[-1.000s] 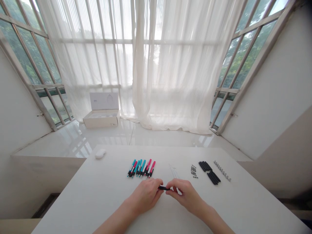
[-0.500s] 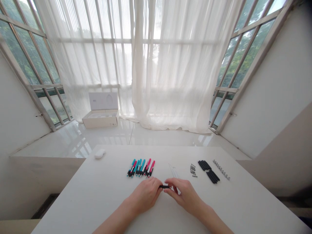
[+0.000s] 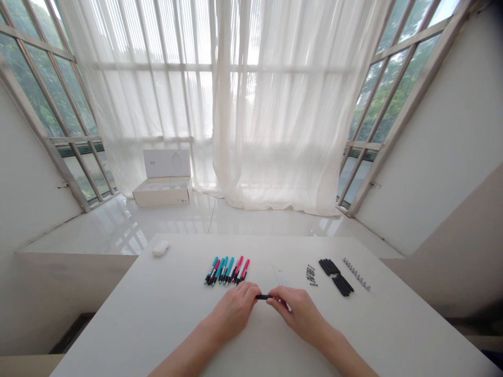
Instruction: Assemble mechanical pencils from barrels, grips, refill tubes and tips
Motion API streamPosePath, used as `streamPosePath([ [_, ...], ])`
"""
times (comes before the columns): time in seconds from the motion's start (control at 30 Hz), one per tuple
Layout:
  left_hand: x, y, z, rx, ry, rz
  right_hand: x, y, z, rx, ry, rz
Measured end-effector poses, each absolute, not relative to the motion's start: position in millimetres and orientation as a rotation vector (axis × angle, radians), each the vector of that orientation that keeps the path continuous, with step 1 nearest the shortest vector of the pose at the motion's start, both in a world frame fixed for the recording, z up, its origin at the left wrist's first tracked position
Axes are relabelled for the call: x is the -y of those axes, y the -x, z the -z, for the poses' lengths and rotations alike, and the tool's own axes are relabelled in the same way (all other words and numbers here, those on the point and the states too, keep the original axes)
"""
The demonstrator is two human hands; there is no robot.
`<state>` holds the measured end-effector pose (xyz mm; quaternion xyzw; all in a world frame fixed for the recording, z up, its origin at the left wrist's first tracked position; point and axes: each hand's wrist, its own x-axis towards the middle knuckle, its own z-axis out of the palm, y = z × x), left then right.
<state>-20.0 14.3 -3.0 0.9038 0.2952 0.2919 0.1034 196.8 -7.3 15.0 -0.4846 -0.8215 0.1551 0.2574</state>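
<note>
A black pen barrel (image 3: 263, 297) lies level between my hands, just above or on the table; the height is hard to judge. Its left end is gripped by the closed fingers of my left hand (image 3: 234, 309). The thumb and fingertips of my right hand (image 3: 301, 308) pinch the right end and cover it. Beyond my left hand lie several pens (image 3: 226, 271) with teal or pink upper parts and black lower parts. Thin pale refills (image 3: 280, 274), partly hidden, lie behind my right hand.
Small dark metallic parts (image 3: 310, 274) lie right of the refills. Further right are black barrels (image 3: 343, 286) in two groups and a slanting row of small grey pieces (image 3: 357, 274). A white earbud case (image 3: 161, 248) sits far left. An open white box (image 3: 163, 192) stands on the sill.
My right fingers have closed over the barrel's right end, which showed between them before. The barrel and both hands have shifted slightly; the laid-out parts look unmoved.
</note>
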Motion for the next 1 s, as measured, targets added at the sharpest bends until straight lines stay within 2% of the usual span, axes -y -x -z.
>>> streamPosePath([
  [0.3, -9.1, 19.9, -5.5, -0.993, -2.806, -0.826, 8.0, -196.2, -19.6, 2.281, 1.376, -0.33],
  [0.47, -7.5, 18.7, -2.7, -1.062, -2.743, -0.815, 9.2, -195.0, -18.9, 2.288, 1.325, -0.387],
  [1.0, -7.7, 20.2, -4.2, -1.034, -2.733, -0.743, 9.6, -196.3, -17.7, 2.34, 1.315, -0.367],
])
